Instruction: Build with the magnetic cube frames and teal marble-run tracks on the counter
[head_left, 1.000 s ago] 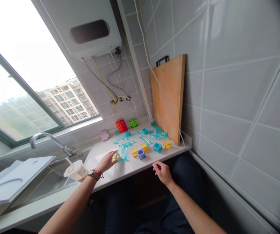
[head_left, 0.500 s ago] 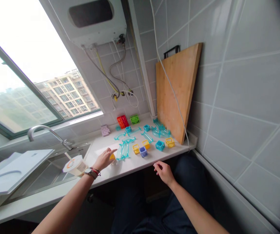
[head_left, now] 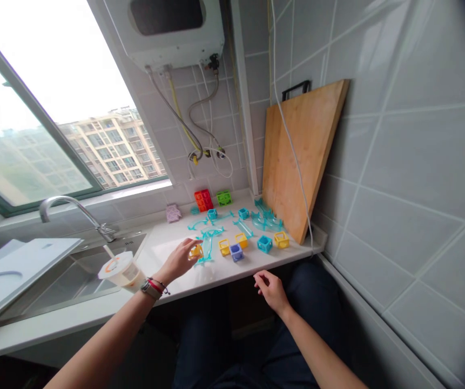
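Note:
My left hand (head_left: 179, 259) is closed around a yellow cube block (head_left: 195, 252), an open-sided frame, just above the counter's left part. Clear teal track pieces (head_left: 208, 246) lie right beside it. To the right stand two yellow cube blocks (head_left: 224, 247) with a purple cube block (head_left: 236, 253) in front of them. Farther right are a teal cube block (head_left: 264, 244) and another yellow one (head_left: 281, 240). My right hand (head_left: 270, 287) hangs in front of the counter edge, fingers curled together, with nothing visible in them.
Red blocks (head_left: 203, 200), green blocks (head_left: 223, 198) and a lilac piece (head_left: 173, 213) stand along the back wall. A lidded drink cup (head_left: 121, 268) is by the sink (head_left: 60, 283). A wooden board (head_left: 303, 156) leans at the right, a white cable (head_left: 292, 146) hanging before it.
My left hand has closed on the yellow cube block and moved it slightly right and back, over the teal pieces. My right hand has hardly moved. The view has shifted slightly.

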### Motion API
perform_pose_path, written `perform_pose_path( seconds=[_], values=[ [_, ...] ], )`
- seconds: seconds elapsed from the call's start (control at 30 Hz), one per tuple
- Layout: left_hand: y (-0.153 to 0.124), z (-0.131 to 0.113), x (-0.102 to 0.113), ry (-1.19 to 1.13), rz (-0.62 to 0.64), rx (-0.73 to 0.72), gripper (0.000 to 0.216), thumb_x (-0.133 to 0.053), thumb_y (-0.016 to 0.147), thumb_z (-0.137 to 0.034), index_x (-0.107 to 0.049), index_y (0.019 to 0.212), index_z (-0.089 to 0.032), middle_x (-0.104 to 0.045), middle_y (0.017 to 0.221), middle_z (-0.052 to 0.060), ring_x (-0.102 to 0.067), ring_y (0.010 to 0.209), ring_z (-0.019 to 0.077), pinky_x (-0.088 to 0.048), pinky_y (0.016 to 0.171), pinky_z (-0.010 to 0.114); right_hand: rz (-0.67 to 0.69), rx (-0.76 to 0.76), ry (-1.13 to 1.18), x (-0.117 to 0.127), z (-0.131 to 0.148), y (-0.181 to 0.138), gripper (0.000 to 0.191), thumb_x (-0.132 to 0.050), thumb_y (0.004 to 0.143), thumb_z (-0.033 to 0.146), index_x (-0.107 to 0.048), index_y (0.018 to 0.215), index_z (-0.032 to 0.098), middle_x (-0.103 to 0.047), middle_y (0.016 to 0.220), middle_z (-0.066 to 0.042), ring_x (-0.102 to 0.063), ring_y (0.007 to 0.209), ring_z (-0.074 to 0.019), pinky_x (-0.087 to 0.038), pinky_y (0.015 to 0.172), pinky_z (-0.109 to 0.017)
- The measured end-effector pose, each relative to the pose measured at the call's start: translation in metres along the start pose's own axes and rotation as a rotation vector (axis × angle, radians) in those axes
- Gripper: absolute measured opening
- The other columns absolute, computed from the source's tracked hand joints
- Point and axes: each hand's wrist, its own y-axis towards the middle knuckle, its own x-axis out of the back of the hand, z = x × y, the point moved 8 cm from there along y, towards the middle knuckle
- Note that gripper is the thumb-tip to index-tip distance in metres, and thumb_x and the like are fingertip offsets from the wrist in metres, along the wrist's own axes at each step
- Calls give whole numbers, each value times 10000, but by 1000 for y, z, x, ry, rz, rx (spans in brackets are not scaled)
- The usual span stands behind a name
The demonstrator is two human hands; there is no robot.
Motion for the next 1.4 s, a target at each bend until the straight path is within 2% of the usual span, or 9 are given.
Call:
perform_pose_path(
  seconds=[0.17,0.33,0.7,0.87,0.97,1.13,1.27,1.33,1.4],
  values=[
    [27,-32,-16,-44,99,-83,356,-621,923,-376,-713,1243,-249,-695,1185,109,-719,951,262,-574,888,386,1,-11,-10,3,1,-1,441,-579,914,607,-703,829,193,-711,700,-54,-662,559,-190,-539,529,-279],
    [43,-45,-27,-41,172,-106,378,-656,886,-379,-727,1230,-239,-728,1152,111,-726,916,272,-584,854,391,-7,-14,-9,5,0,0,404,-580,925,559,-713,846,185,-720,708,-47,-654,537,-176,-531,537,-276],
    [30,-52,-42,-101,270,-144,546,-738,844,-346,-621,1366,-238,-721,1304,120,-705,1144,313,-561,989,438,13,-12,7,7,10,-4,349,-584,937,504,-703,814,199,-716,703,-29,-667,546,-169,-522,536,-256],
    [33,-54,-34,-100,208,-126,558,-795,803,-498,-652,1276,-239,-711,1261,124,-713,1084,327,-576,936,442,2,-8,7,8,11,-3,352,-587,931,510,-700,798,204,-716,697,-28,-664,540,-170,-528,539,-262],
    [41,-54,-27,-89,150,-102,543,-687,879,-595,-648,1276,-226,-692,1253,138,-712,1040,319,-574,917,451,3,-5,11,8,12,-3,353,-585,932,510,-699,796,205,-714,691,-25,-660,534,-168,-532,548,-265],
    [62,-49,-35,-82,122,-67,532,-446,1019,-575,-645,1298,-168,-706,1253,183,-681,1147,341,-513,1029,510,11,-6,15,6,12,-4,351,-588,934,509,-700,804,203,-713,691,-26,-661,542,-171,-529,542,-261],
    [67,-47,-52,-99,184,-104,766,-729,811,-654,-595,1390,-171,-674,1338,209,-640,1228,395,-505,1049,526,7,-1,11,7,13,-4,371,-577,939,524,-706,818,198,-720,695,-35,-664,540,-175,-536,543,-267],
    [65,-47,-59,-103,209,-119,917,-844,688,-624,-556,1438,-183,-666,1333,212,-654,1193,411,-523,1018,532,3,4,8,7,14,-4,382,-568,945,528,-705,814,196,-721,691,-36,-659,528,-173,-538,540,-270],
    [62,-46,-62,-111,219,-122,922,-868,682,-554,-533,1460,-188,-662,1311,212,-675,1143,406,-540,985,536,1,12,0,8,14,-4,381,-567,949,524,-703,810,196,-722,690,-35,-660,528,-174,-537,538,-270]
  ],
)
